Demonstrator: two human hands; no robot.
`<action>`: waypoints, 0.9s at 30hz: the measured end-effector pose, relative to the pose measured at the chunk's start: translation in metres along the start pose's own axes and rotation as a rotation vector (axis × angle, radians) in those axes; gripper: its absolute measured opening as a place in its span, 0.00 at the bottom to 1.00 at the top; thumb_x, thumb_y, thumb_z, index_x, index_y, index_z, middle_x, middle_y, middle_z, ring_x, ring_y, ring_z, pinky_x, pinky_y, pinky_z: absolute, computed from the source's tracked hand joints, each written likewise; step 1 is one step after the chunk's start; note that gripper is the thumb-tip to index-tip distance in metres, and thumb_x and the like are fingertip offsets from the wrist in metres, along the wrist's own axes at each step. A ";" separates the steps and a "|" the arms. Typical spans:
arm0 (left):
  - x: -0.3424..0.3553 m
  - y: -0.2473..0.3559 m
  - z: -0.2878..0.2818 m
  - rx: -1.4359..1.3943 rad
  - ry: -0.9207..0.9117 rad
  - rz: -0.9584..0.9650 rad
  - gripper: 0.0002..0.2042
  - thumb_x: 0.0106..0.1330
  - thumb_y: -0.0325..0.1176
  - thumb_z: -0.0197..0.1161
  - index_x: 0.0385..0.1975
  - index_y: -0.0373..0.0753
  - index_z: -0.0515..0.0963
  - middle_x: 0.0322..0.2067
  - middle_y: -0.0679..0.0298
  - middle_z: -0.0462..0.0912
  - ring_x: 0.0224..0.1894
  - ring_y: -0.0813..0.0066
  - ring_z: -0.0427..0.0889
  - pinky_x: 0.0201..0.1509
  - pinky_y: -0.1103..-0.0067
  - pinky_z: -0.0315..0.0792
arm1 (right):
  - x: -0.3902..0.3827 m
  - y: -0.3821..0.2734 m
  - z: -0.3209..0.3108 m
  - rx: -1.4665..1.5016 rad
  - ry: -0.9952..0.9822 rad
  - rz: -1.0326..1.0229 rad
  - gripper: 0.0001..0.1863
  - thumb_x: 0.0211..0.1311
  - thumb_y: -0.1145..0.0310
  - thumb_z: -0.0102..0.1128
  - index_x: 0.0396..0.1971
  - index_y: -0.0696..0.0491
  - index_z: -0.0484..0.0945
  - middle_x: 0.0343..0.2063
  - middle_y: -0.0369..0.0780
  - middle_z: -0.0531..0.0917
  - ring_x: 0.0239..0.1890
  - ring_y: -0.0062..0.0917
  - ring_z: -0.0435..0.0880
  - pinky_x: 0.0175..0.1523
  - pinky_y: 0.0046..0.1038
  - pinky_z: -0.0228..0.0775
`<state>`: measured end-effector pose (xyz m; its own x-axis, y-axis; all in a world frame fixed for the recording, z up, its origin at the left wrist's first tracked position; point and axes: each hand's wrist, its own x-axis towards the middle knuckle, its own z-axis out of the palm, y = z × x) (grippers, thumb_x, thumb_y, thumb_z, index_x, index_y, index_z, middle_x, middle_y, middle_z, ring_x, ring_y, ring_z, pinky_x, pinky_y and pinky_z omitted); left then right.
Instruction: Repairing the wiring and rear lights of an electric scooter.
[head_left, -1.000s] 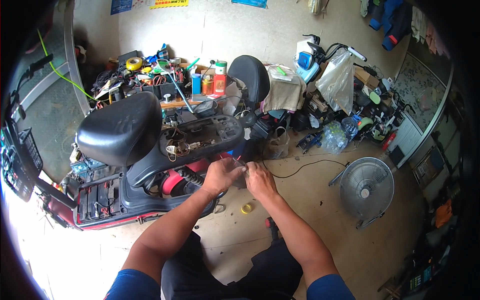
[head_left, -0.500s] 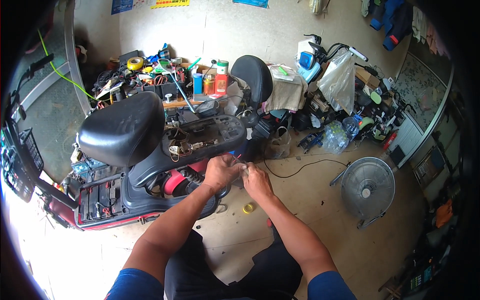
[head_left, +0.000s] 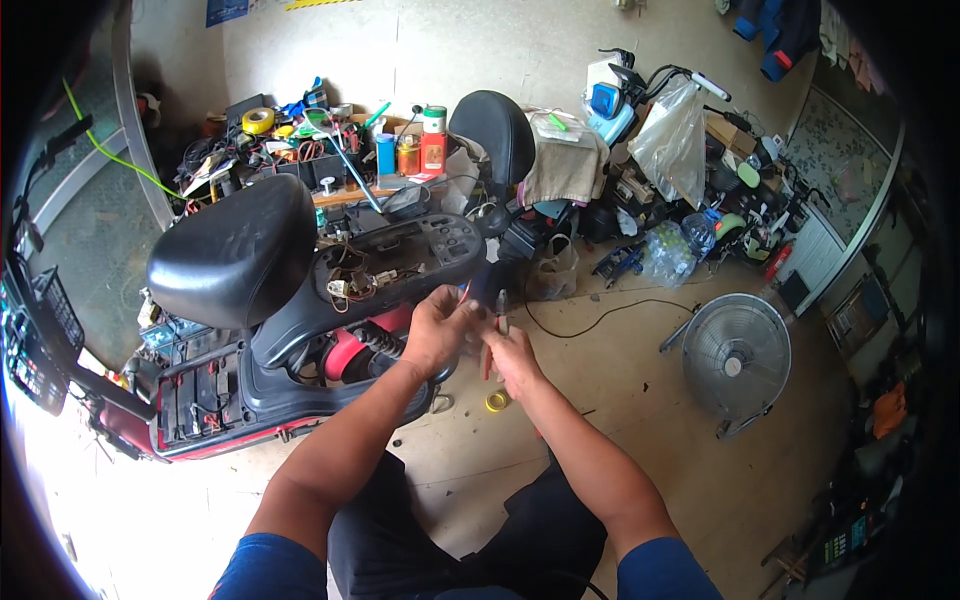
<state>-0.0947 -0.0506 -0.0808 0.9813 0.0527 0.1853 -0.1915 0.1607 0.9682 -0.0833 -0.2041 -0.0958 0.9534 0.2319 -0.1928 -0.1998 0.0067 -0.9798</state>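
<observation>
My left hand [head_left: 437, 330] is closed in a pinch, with a thin reddish piece that looks like a wire [head_left: 466, 291] sticking up past its fingertips. Close beside it, my right hand [head_left: 512, 357] is wrapped round red-handled pliers [head_left: 502, 309], their grey jaws pointing up and away from me. Both hands are in front of the near right end of a scooter's black body [head_left: 290, 340]. Its opened upper panel [head_left: 440, 256] exposes loose wires and white connectors [head_left: 345, 288]. The fingertips partly overlap, so the wire's lower end is hidden.
A black seat [head_left: 232, 252] is tilted up at left, by the batteries [head_left: 200, 408]. Behind stands a cluttered workbench [head_left: 350, 197] with tools and bottles. A yellow tape roll [head_left: 496, 401] lies on the floor; a round fan [head_left: 735, 365] stands right, near a black cable [head_left: 600, 330].
My hands have moved slightly apart, and the pliers now show in my right hand. The whole view has shifted a little, with the scene sitting higher and further left.
</observation>
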 end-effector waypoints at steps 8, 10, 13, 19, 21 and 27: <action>-0.003 0.003 -0.008 -0.027 -0.031 -0.017 0.07 0.74 0.33 0.61 0.42 0.36 0.78 0.34 0.69 0.82 0.35 0.84 0.76 0.42 0.82 0.74 | -0.009 0.000 0.001 0.045 -0.124 -0.104 0.12 0.65 0.66 0.67 0.44 0.54 0.81 0.27 0.37 0.83 0.22 0.19 0.81 0.20 0.20 0.65; -0.006 0.007 -0.007 0.130 -0.064 0.013 0.07 0.74 0.31 0.60 0.44 0.35 0.78 0.35 0.69 0.82 0.37 0.82 0.77 0.45 0.81 0.74 | -0.004 0.002 -0.004 0.064 -0.104 -0.130 0.12 0.65 0.69 0.65 0.46 0.56 0.80 0.31 0.37 0.84 0.26 0.19 0.82 0.28 0.21 0.71; 0.002 -0.016 -0.027 0.621 -0.071 0.334 0.07 0.73 0.30 0.61 0.44 0.33 0.78 0.35 0.65 0.82 0.39 0.78 0.78 0.48 0.78 0.73 | -0.004 -0.003 -0.002 0.050 -0.072 -0.160 0.13 0.65 0.74 0.63 0.48 0.59 0.79 0.36 0.37 0.85 0.31 0.18 0.84 0.37 0.22 0.78; -0.002 0.001 -0.014 0.509 -0.104 0.260 0.10 0.68 0.34 0.64 0.41 0.34 0.83 0.34 0.56 0.84 0.35 0.73 0.82 0.43 0.74 0.75 | 0.003 -0.006 -0.013 -0.042 0.071 -0.422 0.11 0.65 0.73 0.64 0.46 0.58 0.80 0.34 0.35 0.85 0.30 0.16 0.83 0.38 0.21 0.77; -0.002 0.002 -0.014 0.532 -0.082 0.229 0.10 0.69 0.34 0.63 0.39 0.34 0.83 0.33 0.57 0.84 0.34 0.75 0.82 0.41 0.74 0.76 | 0.005 -0.008 -0.010 -0.072 0.094 -0.407 0.11 0.65 0.73 0.65 0.45 0.58 0.80 0.33 0.35 0.85 0.30 0.16 0.83 0.37 0.20 0.76; -0.001 0.001 -0.009 0.395 -0.012 0.075 0.10 0.72 0.34 0.61 0.37 0.33 0.82 0.24 0.66 0.81 0.27 0.81 0.76 0.33 0.79 0.72 | 0.016 -0.006 -0.005 0.137 0.181 -0.393 0.09 0.67 0.70 0.64 0.43 0.57 0.79 0.31 0.36 0.85 0.29 0.17 0.83 0.37 0.23 0.77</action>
<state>-0.0962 -0.0413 -0.0818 0.9656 0.0378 0.2573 -0.2417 -0.2342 0.9417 -0.0655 -0.2050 -0.0932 0.9846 0.0122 0.1746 0.1691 0.1915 -0.9668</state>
